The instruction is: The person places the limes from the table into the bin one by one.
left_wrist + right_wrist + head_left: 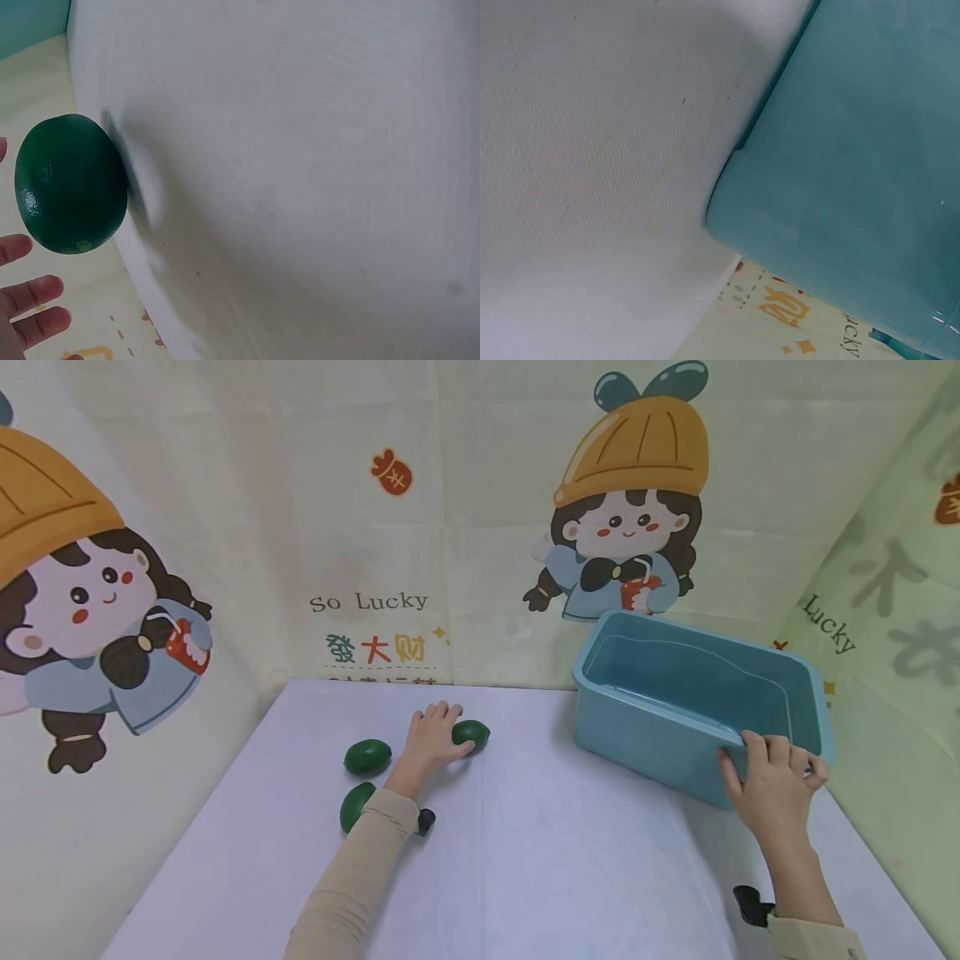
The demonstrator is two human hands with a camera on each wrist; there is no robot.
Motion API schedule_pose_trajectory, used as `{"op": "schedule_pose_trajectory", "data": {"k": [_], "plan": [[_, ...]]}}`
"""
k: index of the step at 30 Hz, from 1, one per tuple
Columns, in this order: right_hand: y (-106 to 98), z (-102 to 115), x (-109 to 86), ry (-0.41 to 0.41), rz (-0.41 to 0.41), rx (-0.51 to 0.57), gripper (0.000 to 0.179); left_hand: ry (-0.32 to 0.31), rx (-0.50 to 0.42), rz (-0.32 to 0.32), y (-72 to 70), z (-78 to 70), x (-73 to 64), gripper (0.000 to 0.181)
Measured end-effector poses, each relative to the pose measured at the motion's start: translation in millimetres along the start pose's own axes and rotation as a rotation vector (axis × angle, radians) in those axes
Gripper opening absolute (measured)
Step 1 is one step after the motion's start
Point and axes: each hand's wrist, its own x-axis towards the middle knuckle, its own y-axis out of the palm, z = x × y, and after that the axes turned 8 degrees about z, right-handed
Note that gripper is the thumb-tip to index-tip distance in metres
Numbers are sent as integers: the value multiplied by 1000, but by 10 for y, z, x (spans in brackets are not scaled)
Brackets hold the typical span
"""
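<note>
A dark green, glossy lime (472, 737) lies beside my left hand (433, 737), whose fingers are spread at its left side. The thumb appears close to the near side of that fruit; whether it touches cannot be told. In the left wrist view the fingertips (46, 289) stand near the lime (71, 184), not wrapped round it. My right hand (776, 781) grips the near rim of a blue plastic bin (652, 727), fingers bent over the edge and thumb outside. The right wrist view shows the bin's outer wall (840, 172), with that hand out of sight.
Another lime (367, 757) sits left of my left hand. A further lime (356, 806) is partly covered by my left sleeve (352, 864). The white table (555, 860) meets a printed cloth backdrop (480, 543) behind the bin.
</note>
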Motion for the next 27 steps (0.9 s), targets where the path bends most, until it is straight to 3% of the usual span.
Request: {"op": "schedule_pose_trajectory", "data": {"k": [11,27], "plan": [[-16,22,6,20,15,-10,43,-26,-17,43,38,56,0,70],[10,-13,5,-20,-13,-5,41,-42,-6,85,123,105,21,72]]}}
